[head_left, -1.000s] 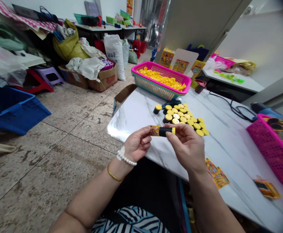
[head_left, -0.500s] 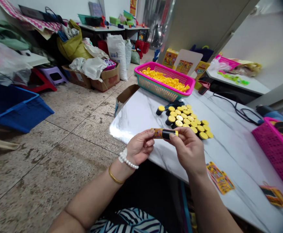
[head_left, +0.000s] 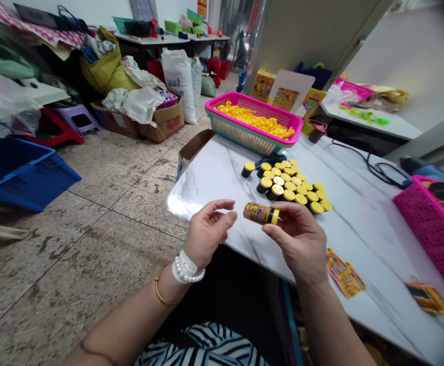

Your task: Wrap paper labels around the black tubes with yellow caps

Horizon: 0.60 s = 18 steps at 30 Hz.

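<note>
My right hand (head_left: 300, 236) holds a small bottle (head_left: 258, 213) by its yellow-capped end, fingers behind and thumb below. The bottle lies nearly level, with a colourful printed sleeve around its body. Just left of it, my left hand (head_left: 209, 229) is apart from the bottle, thumb and fingers parted and nothing visible between them. Beyond the hands, several black bottles with yellow caps (head_left: 289, 195) stand close together on the white marbled table (head_left: 222, 168). One capped bottle (head_left: 248, 169) stands slightly apart. Flat printed sleeves (head_left: 346, 274) lie right of my right forearm.
A pink and green basket (head_left: 252, 145) of yellow plastic pieces stands at the table's far end. At right are a pink basket (head_left: 427, 223), a black cable (head_left: 370, 165) and another stack of sleeves (head_left: 428, 296). A blue bin (head_left: 27, 173) stands at left.
My left hand has let go of the bottle's sleeved end and moved left. The sleeve now covers most of the body that showed black before. My right hand still holds the bottle.
</note>
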### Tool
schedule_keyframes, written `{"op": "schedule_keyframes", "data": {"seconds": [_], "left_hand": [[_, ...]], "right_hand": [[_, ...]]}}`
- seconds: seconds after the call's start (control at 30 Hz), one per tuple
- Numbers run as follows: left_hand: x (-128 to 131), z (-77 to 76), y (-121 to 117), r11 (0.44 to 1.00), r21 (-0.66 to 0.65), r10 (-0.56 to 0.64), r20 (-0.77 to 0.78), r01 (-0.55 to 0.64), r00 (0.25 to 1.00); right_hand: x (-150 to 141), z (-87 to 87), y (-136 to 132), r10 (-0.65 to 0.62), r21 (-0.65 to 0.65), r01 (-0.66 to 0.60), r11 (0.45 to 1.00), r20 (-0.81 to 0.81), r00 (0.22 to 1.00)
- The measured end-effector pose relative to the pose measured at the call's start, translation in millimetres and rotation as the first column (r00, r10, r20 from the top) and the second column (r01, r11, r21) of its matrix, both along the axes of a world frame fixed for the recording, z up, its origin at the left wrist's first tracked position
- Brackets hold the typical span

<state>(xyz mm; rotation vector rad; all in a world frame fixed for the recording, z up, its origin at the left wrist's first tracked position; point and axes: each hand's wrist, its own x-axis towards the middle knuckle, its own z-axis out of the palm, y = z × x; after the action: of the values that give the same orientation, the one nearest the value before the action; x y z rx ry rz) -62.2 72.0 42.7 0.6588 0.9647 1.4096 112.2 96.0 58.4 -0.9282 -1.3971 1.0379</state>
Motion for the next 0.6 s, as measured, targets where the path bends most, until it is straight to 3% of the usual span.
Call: {"op": "schedule_keyframes", "data": {"seconds": [0.07,0.17,0.3,0.4,0.5,0.6], "left_hand": [[-2.7,0.3,0.7,0.988,0.054,-0.139,-0.055,0.142,0.989],[-1.3,-0.7,6.2,0.926,0.038,-0.372,-0.053,0.374,0.927],[16.8,-4.6,11.0,0.926,0.014,-0.374,-0.099,0.377,0.922],[36.7,-7.1,12.5,0.913,0.043,-0.400,-0.095,0.405,0.912],[48.1,-6.1,15.3,0.871,0.022,-0.488,-0.078,0.491,0.869],[46.8,-2.9,19.6,0.815,-0.062,-0.579,-0.066,0.576,0.812]], "right_hand": [[5.8,-4.7,-5.1,0.027,0.000,-0.027,1.000,0.029,0.999],[15.7,-7.8,-12.9,0.073,0.007,-0.075,0.997,0.160,0.984],[31.1,-10.6,-23.6,0.002,0.060,-0.023,0.998,0.326,0.946],[40.9,-16.1,-30.0,-0.106,0.138,0.060,0.989,0.358,0.928],[48.4,-22.7,-34.9,-0.168,0.137,0.133,0.982,0.290,0.942],[55.6,-25.4,-38.9,-0.189,0.204,0.130,0.970,0.303,0.934]]}}
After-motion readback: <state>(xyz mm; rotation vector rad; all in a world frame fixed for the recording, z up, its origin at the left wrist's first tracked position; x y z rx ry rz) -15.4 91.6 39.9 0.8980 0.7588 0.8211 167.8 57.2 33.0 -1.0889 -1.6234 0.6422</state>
